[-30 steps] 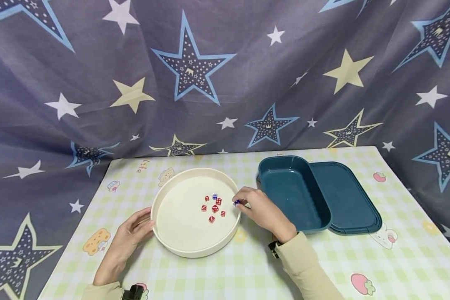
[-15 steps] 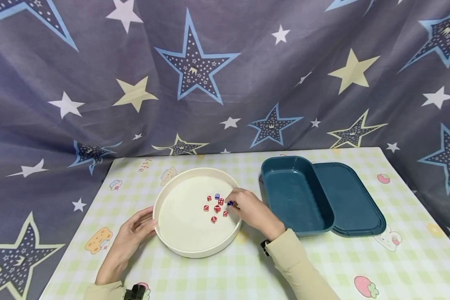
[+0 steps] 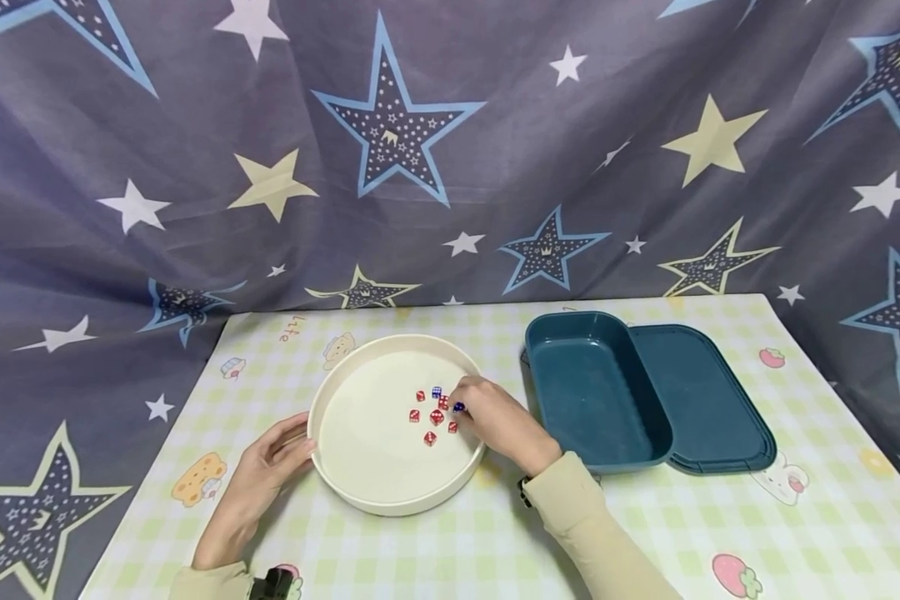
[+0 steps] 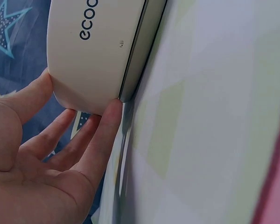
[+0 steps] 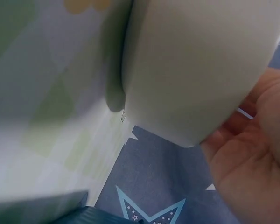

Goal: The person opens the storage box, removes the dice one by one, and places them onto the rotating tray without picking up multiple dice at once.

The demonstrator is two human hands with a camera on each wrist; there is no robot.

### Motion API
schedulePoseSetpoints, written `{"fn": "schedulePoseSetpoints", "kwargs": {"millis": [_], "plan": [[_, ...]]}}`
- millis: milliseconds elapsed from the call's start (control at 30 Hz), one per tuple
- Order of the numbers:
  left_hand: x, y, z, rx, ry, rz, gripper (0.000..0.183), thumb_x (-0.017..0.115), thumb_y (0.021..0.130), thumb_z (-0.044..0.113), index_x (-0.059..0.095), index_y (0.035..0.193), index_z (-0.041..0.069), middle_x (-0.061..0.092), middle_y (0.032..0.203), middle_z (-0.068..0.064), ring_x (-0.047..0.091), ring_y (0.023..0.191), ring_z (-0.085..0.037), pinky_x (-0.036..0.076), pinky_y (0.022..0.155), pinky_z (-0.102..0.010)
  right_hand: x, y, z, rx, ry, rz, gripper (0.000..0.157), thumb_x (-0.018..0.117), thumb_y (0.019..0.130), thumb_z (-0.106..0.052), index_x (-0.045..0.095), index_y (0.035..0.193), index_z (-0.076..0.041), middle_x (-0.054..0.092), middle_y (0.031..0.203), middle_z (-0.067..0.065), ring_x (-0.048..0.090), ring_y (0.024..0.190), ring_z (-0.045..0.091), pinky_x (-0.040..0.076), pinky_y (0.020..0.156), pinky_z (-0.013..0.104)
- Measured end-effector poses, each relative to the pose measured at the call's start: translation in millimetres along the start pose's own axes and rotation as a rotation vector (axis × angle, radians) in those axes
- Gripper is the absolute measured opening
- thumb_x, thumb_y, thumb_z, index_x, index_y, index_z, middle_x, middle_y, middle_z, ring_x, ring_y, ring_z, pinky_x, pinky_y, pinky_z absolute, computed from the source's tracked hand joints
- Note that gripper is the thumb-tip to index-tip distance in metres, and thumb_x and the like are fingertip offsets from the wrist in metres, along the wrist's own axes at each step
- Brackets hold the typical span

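Note:
My right hand (image 3: 498, 425) reaches over the near right rim of a round cream tray (image 3: 367, 492) and pinches a blue die (image 3: 459, 407) low among the other dice. Several red dice (image 3: 430, 438) and another blue die (image 3: 437, 392) lie in a cluster on the tray floor. On the other side, my left hand (image 3: 258, 475) rests its fingertips against the tray's outer wall. The left wrist view has those fingers (image 4: 109, 116) spread along the wall, almost straight. From the right wrist, the tray wall (image 5: 191, 70) hides my fingertips and the die.
Right of the tray stands a dark teal rectangular box (image 3: 592, 400), with its interior bare. A matching lid (image 3: 708, 400) lies flat beside it, partly behind the box's wall. A checked cloth (image 3: 450, 550) covers the table, and a starred curtain (image 3: 450, 167) hangs behind.
My right hand has moved left from the tray's rim and lowered the blue die toward the cluster. My left hand stays at the wall. The whole view has shifted slightly.

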State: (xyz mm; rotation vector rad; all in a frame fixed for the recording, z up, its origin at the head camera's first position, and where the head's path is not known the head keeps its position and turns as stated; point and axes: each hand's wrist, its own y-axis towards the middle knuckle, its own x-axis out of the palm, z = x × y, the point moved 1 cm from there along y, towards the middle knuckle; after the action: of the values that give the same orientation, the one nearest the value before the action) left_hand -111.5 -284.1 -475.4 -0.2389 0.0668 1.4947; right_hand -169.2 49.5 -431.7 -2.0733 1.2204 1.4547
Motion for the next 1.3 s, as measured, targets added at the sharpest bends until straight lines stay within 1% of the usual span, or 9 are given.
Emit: {"fn": "schedulePoseSetpoints", "kwargs": {"millis": [167, 433, 667, 800, 933, 1033, 1100, 1200, 1300], "plan": [[1.4, -0.2, 1.8, 0.018, -0.014, -0.012, 0.062, 0.063, 0.099, 0.022, 0.035, 0.149, -0.003, 0.04, 0.147, -0.028, 0.06, 0.114, 0.001, 0.057, 0.095, -0.021, 0.8, 1.4, 0.4, -0.019, -0.03, 0.0, 0.009, 0.071, 0.089, 0.0, 0.076, 0.095, -0.005, 0.069, 0.097, 0.007, 0.064, 0.092, 0.018, 0.059, 0.081, 0.027], [-0.8, -0.8, 3.4, 0.001, 0.025, 0.0, 0.063, 0.064, 0.099, 0.024, 0.037, 0.149, -0.001, 0.044, 0.145, -0.024, 0.061, 0.111, 0.003, 0.057, 0.093, -0.021, 0.7, -0.6, -0.7, -0.015, 0.017, -0.007, 0.011, 0.071, 0.09, -0.001, 0.076, 0.099, -0.005, 0.069, 0.1, 0.006, 0.064, 0.093, 0.016, 0.059, 0.082, 0.026], [-3.1, -1.2, 8.7, -0.015, 0.06, 0.016, 0.062, 0.064, 0.099, 0.028, 0.039, 0.149, 0.001, 0.045, 0.145, -0.025, 0.06, 0.109, 0.004, 0.058, 0.093, -0.02, -7.5, -0.7, -2.9, -0.047, 0.044, 0.019, 0.011, 0.07, 0.092, -0.004, 0.075, 0.102, -0.006, 0.068, 0.104, 0.005, 0.063, 0.098, 0.017, 0.059, 0.086, 0.03], [-5.0, -2.7, 11.9, -0.009, 0.098, 0.035, 0.06, 0.063, 0.099, 0.029, 0.041, 0.148, 0.002, 0.049, 0.144, -0.022, 0.06, 0.11, 0.005, 0.056, 0.092, -0.015, -12.7, -1.3, -2.9, -0.019, 0.043, 0.012, 0.013, 0.068, 0.093, -0.005, 0.074, 0.104, -0.006, 0.066, 0.109, 0.005, 0.063, 0.103, 0.018, 0.059, 0.09, 0.031], [-6.9, -2.6, 19.0, 0.071, 0.105, 0.072, 0.056, 0.061, 0.1, 0.024, 0.043, 0.146, -0.002, 0.057, 0.138, -0.012, 0.061, 0.111, 0.004, 0.054, 0.092, -0.011, -19.9, -2.9, -2.8, 0.015, 0.025, 0.025, 0.014, 0.067, 0.094, -0.009, 0.073, 0.107, -0.007, 0.064, 0.112, 0.004, 0.062, 0.104, 0.016, 0.059, 0.089, 0.029], [-5.7, -1.8, 26.4, 0.149, 0.104, 0.128, 0.05, 0.062, 0.1, 0.019, 0.047, 0.143, -0.002, 0.062, 0.129, 0.001, 0.061, 0.11, 0.001, 0.053, 0.091, -0.009, -25.8, -5.9, -3.1, 0.014, 0.026, 0.046, 0.014, 0.066, 0.095, -0.01, 0.073, 0.107, -0.007, 0.064, 0.112, 0.002, 0.062, 0.102, 0.014, 0.059, 0.085, 0.027], [-3.3, -1.1, 33.0, 0.201, 0.107, 0.169, 0.045, 0.062, 0.099, 0.015, 0.05, 0.14, -0.002, 0.064, 0.124, 0.005, 0.061, 0.11, -0.001, 0.052, 0.091, -0.007, -30.2, -9.4, -3.4, 0.002, 0.024, 0.068, 0.013, 0.066, 0.096, -0.011, 0.072, 0.107, -0.008, 0.063, 0.111, 0.001, 0.062, 0.098, 0.012, 0.058, 0.08, 0.025], [2.6, 0.6, 45.5, 0.263, 0.116, 0.217, 0.041, 0.062, 0.099, 0.013, 0.054, 0.136, -0.002, 0.066, 0.121, 0.005, 0.061, 0.11, -0.003, 0.051, 0.092, -0.007, -38.0, -15.5, -4.2, -0.02, 0.004, 0.107, 0.012, 0.067, 0.095, -0.012, 0.072, 0.105, -0.01, 0.063, 0.109, -0.001, 0.061, 0.094, 0.011, 0.057, 0.075, 0.024], [10.6, 3.1, 58.9, 0.308, 0.13, 0.226, 0.039, 0.063, 0.099, 0.013, 0.056, 0.133, -0.005, 0.067, 0.12, 0.002, 0.062, 0.109, -0.002, 0.052, 0.091, -0.009, -46.4, -21.2, -4.3, -0.045, -0.024, 0.144, 0.011, 0.067, 0.095, -0.013, 0.072, 0.105, -0.012, 0.063, 0.108, -0.002, 0.061, 0.095, 0.011, 0.057, 0.077, 0.024]]}}
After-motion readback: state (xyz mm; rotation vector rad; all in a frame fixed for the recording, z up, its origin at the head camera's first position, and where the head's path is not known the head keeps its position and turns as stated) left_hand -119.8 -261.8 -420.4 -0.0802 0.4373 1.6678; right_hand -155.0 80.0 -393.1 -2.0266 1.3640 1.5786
